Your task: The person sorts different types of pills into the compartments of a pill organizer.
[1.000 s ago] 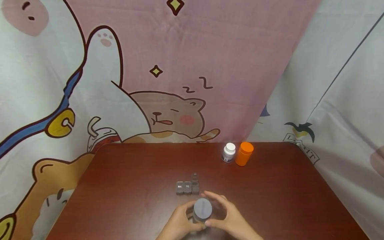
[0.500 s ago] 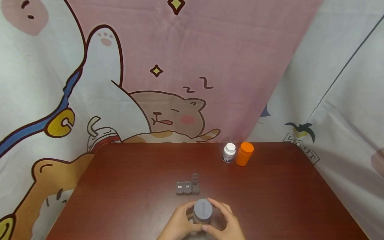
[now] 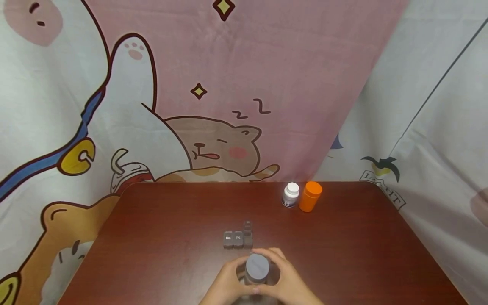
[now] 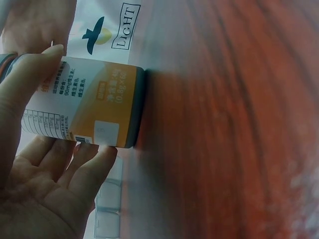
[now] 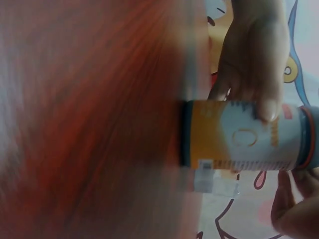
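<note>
A supplement bottle with a white and orange label (image 4: 94, 94) stands upright at the front middle of the table. Its round grey lid (image 3: 257, 267) faces up. My left hand (image 3: 225, 283) grips the bottle's body, thumb on one side and fingers on the other. Around the lid from the right curve the fingers and thumb of my right hand (image 3: 290, 279); the right wrist view shows its fingertips close by the lid. Just beyond the hands lies a small grey pill organizer (image 3: 238, 239), with "Mon." and "Fri." on two of its compartments.
Toward the back right of the dark red-brown table (image 3: 171, 216) stand a white bottle (image 3: 291, 195) and an orange bottle (image 3: 310, 196), side by side. A cartoon-printed cloth (image 3: 305, 76) hangs behind the table's far edge.
My right hand has turned at the lid, its wrist swinging left and then back right, and its fingers now curve round the lid. My left hand and the bottle stay in place.
</note>
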`<state>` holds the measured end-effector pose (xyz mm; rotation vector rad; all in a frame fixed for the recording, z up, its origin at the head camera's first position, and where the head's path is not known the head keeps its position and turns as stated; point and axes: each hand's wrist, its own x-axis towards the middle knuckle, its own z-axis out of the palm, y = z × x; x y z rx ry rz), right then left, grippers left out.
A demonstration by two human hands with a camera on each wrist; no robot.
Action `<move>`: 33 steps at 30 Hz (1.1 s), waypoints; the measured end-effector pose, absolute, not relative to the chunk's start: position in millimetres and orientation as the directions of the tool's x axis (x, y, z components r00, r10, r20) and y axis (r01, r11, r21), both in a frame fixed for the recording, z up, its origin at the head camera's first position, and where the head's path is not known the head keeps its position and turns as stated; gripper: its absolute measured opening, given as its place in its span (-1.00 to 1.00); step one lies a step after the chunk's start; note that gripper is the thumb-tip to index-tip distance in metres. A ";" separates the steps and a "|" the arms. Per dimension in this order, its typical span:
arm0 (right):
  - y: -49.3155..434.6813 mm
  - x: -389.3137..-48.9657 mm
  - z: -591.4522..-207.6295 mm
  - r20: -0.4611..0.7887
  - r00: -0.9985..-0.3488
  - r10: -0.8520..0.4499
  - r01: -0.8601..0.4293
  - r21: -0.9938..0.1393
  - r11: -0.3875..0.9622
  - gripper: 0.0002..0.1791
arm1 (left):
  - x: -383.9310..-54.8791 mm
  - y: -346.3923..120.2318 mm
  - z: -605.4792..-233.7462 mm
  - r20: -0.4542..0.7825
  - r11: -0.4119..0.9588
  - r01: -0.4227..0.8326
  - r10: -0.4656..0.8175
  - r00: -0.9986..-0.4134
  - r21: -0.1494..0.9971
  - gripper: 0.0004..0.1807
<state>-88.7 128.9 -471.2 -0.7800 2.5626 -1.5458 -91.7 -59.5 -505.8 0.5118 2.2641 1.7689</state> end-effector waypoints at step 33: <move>130.7 -122.5 -427.9 0.298 -0.524 -0.798 -0.770 -0.565 0.295 -0.30 | -89.7 -57.9 -506.0 0.011 0.157 0.077 0.387 -0.922 0.985 -0.28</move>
